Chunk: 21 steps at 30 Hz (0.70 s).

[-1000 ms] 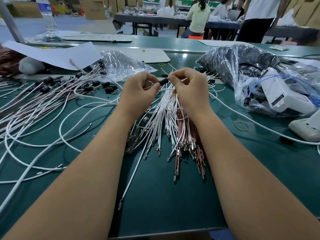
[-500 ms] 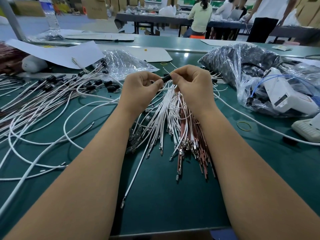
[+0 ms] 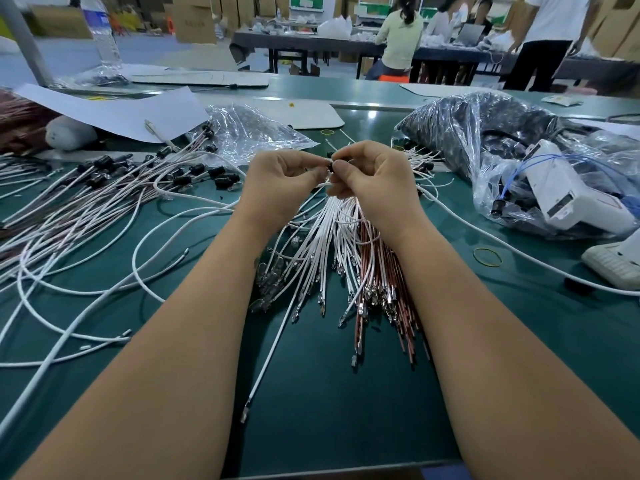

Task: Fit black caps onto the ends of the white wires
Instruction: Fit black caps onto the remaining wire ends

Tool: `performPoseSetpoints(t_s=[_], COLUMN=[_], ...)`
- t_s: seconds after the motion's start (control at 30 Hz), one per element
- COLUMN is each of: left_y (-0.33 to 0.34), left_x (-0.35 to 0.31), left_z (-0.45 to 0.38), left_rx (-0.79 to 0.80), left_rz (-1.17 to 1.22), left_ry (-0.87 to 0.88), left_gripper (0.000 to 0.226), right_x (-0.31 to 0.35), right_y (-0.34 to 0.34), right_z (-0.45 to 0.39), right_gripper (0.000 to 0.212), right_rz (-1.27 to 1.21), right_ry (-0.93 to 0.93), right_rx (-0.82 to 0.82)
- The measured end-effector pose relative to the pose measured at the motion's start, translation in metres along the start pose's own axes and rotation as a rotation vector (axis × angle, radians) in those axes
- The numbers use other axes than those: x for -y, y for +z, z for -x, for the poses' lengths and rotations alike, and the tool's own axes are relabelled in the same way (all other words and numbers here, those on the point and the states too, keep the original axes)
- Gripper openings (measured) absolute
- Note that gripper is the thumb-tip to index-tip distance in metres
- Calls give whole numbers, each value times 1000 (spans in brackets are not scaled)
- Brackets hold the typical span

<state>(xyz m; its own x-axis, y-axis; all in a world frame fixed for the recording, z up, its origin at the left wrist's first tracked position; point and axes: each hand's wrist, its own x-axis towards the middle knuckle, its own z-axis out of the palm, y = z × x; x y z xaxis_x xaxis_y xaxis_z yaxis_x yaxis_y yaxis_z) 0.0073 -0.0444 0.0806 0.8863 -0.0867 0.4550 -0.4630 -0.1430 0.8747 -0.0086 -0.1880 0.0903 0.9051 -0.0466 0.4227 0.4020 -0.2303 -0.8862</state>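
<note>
Scene: a person's two bare forearms reach across a green surface [image 3: 346,393] strewn with wires, both hands meeting above the bundle of white wires [image 3: 322,247].
Left hand: the left hand [image 3: 280,181] has its fingers curled, its grip pinching a white wire [image 3: 323,184] just beside the black cap [image 3: 331,167].
Right hand: the right hand [image 3: 374,178] is also curled, thumb and forefinger pinching the black cap between the two hands.
Cap: small and dark, mostly hidden by the fingertips; which way its opening faces cannot be told.
Bundle: the white wires fan out from under the hands toward the viewer, long axes running near to far, metal tips at the near ends; one wire trails farther toward the near edge than the rest.
Brown wires: a sheaf of reddish-brown wires [image 3: 391,289] lies touching the bundle's right side, pointing the same way.
Capped wires: left of the bundle, a spread of wires with black caps [image 3: 145,181], caps at the far ends.
Containers: a clear plastic bag [image 3: 249,133] beyond the bundle to the left, contents unclear; a large clear bag [image 3: 460,133] right of the bundle holds a dark mass of small black parts; a further bag [image 3: 561,195] right of it holds a white device with blue cable.
Loose: a yellow rubber band [image 3: 487,257] lies right of the bundle.
</note>
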Motion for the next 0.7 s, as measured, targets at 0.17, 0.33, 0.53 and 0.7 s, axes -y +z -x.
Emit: performPoseSetpoints(t_s=[0.17, 0.33, 0.53, 0.7], left_y=[-5, -6, -12, -16], left_x=[0, 3, 12, 23], left_z=[-1, 4, 3, 1], left_rx=[47, -63, -163, -188], left_rz=[40, 9, -22, -203], left_ry=[-10, 33, 46, 27], left_gripper=[17, 9, 8, 7], right_x=[4, 13, 6, 2], right_y=[-1, -30, -56, -53], right_z=[2, -3, -4, -6], right_gripper=[6, 25, 19, 23], right_rz=[-86, 73, 837, 1006], right_ry=[34, 108, 434, 502], right_rx=[17, -105, -80, 109])
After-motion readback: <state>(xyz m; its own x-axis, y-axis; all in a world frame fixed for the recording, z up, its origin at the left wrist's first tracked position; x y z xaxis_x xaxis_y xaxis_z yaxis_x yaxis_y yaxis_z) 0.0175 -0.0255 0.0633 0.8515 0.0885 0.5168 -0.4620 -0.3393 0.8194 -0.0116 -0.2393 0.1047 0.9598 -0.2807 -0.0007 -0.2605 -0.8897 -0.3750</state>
